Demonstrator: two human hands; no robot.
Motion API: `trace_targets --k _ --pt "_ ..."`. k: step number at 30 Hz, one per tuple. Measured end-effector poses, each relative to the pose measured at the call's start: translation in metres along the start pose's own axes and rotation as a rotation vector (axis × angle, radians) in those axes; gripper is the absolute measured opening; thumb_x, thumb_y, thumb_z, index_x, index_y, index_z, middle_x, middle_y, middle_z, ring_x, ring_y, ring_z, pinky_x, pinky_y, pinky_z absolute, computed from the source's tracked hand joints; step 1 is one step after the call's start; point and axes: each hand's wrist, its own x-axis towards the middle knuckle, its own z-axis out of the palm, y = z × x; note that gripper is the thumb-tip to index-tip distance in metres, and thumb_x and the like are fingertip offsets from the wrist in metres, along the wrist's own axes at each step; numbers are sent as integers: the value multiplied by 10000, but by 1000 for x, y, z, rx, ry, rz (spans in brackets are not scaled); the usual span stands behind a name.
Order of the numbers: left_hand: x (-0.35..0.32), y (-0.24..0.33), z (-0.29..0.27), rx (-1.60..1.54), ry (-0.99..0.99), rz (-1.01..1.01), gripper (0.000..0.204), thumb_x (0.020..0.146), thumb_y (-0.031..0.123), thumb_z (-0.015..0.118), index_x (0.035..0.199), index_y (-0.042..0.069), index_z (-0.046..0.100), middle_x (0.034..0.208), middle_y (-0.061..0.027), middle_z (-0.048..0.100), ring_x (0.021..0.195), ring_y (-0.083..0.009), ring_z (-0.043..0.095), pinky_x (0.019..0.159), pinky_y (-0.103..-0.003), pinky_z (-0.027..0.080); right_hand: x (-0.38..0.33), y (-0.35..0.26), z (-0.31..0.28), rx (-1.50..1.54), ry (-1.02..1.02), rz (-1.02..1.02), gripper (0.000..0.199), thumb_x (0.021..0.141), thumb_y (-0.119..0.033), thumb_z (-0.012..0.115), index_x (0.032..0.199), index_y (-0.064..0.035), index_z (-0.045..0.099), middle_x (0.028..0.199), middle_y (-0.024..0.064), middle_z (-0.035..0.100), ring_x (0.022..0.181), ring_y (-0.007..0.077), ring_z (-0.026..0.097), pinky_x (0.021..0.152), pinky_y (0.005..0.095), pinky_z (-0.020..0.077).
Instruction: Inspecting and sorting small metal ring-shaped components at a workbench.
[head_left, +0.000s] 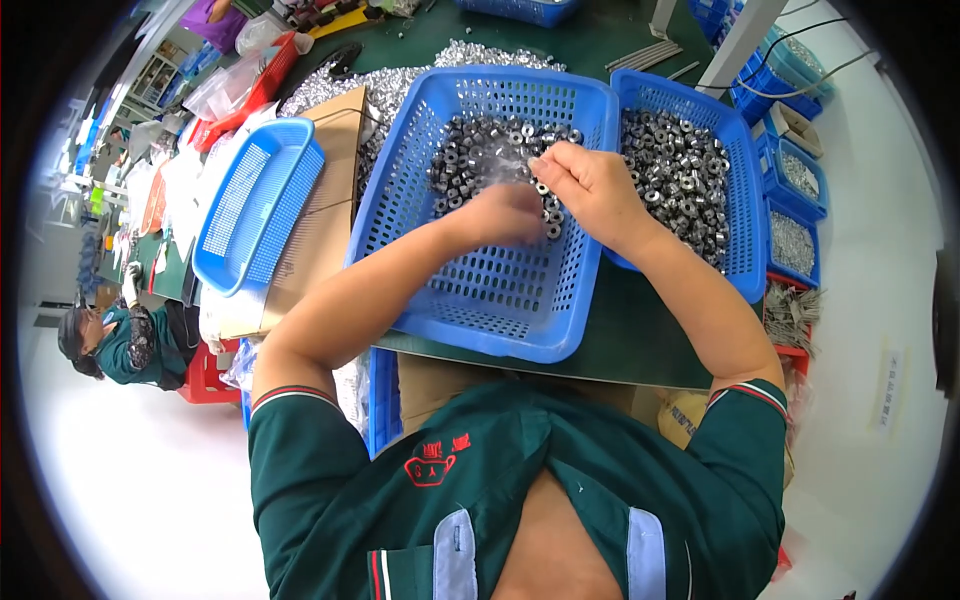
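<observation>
A blue perforated basket (500, 300) sits in front of me on a dark green table, with a heap of small round metal parts (470, 150) in its far half. My left hand (505, 212) is blurred with motion, low inside the basket among the parts; what it holds I cannot tell. My right hand (590, 185) hovers over the same heap with fingers pinched together on a small metal part. A second blue basket (735, 200) full of similar metal parts (675, 175) stands just to the right, touching the first.
An empty blue basket (255, 205) lies tilted on a cardboard box (325, 215) at the left. Loose shiny metal parts (400, 85) are piled behind the baskets. Blue bins (795, 215) stand at the right. Another person (120, 340) works far left.
</observation>
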Motion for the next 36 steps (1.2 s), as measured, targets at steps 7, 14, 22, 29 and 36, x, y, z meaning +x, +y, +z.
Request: trace_targets --k 7,14,22,29,36 --pt "-14 12 -40 -1047 -147 177 113 833 139 637 841 99 531 809 -79 611 567 -122 472 473 -242 313 -4 -1 2 -56 80 -58 235 884 -239 583 749 -47 577 608 145 582 570 320 595 503 390 431" --pt "-16 15 -34 -939 -115 238 114 872 147 639 930 72 576 761 -71 590 551 -102 452 456 -218 305 -6 -1 2 -102 7 -101 197 884 -237 555 784 -68 562 683 121 616 635 322 609 552 406 460" --pt "-21 15 -36 -889 -99 137 100 899 175 614 870 93 564 698 -65 570 449 -75 367 397 -197 242 -5 0 2 -472 18 -448 177 833 -199 599 719 -83 530 616 82 575 559 265 592 506 376 447" --pt "-18 20 -37 -959 -147 33 139 902 177 610 833 91 526 683 -58 549 441 -75 369 384 -198 239 -6 4 2 -497 79 -520 149 809 -175 612 727 -88 523 585 58 561 537 242 592 493 368 451" --pt "-26 29 -35 -712 12 258 90 902 112 590 867 54 530 714 -45 554 531 -79 429 468 -204 307 2 12 7 8 -74 10 315 858 -341 553 718 -65 614 692 172 621 687 367 613 603 469 458"
